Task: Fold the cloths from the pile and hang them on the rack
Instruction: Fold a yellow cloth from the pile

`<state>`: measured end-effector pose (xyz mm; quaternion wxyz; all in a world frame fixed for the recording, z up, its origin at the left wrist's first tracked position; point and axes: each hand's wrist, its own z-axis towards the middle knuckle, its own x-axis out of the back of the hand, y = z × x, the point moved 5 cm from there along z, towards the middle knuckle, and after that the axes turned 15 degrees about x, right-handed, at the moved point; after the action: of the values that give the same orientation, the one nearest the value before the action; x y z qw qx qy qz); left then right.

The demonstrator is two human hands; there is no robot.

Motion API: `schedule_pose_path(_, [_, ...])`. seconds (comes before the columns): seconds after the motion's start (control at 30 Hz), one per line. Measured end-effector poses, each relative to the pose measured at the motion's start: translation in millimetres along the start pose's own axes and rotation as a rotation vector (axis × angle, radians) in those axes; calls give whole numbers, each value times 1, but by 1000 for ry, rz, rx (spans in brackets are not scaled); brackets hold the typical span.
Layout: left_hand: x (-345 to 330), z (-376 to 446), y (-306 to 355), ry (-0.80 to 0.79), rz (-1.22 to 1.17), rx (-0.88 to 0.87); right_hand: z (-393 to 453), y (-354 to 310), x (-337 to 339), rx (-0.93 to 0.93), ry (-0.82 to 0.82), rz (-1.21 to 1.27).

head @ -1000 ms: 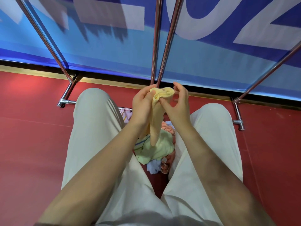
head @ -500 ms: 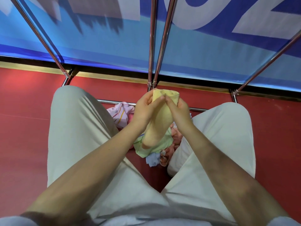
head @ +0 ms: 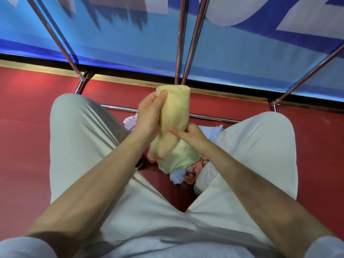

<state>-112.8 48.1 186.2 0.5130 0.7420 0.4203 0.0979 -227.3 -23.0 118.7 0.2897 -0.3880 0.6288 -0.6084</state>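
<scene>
Head view. Item: yellow cloth (head: 175,116), folded narrow, held upright between the knees; long axis runs from its top fold, just below the two middle rack bars (head: 183,53), down toward the pile (head: 178,159). Left hand (head: 149,116) grips the upper part, thumb across the top edge. Right hand (head: 191,133) pinches the lower part (fingers curled on the fabric). Rack lies ahead and above; left hand is the nearer to it. Containers: none seen. The pile (green, blue, pink pieces) sits loose on the red floor (head: 24,136), directly under the cloth.
</scene>
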Motion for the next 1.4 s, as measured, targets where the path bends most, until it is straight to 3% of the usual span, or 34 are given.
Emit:
schedule_pose_path(0.3, [-8,-1,12,27,-25,-24,10,31,-15,-92,-105,-125])
schedule_pose_path(0.67, [23,49,23,281,-400,86,7,14,24,-70,270,-3])
schedule_pose_path(0.9, [33,52,19,305,-372,105,-10,-1,35,7,368,-24])
schedule_pose_path(1.23, [41,61,67,249,-321,-25,31,-71,66,163,218,-273])
schedule_pose_path(1.4, [45,84,127,358,-282,-54,90,-150,82,198,194,-311])
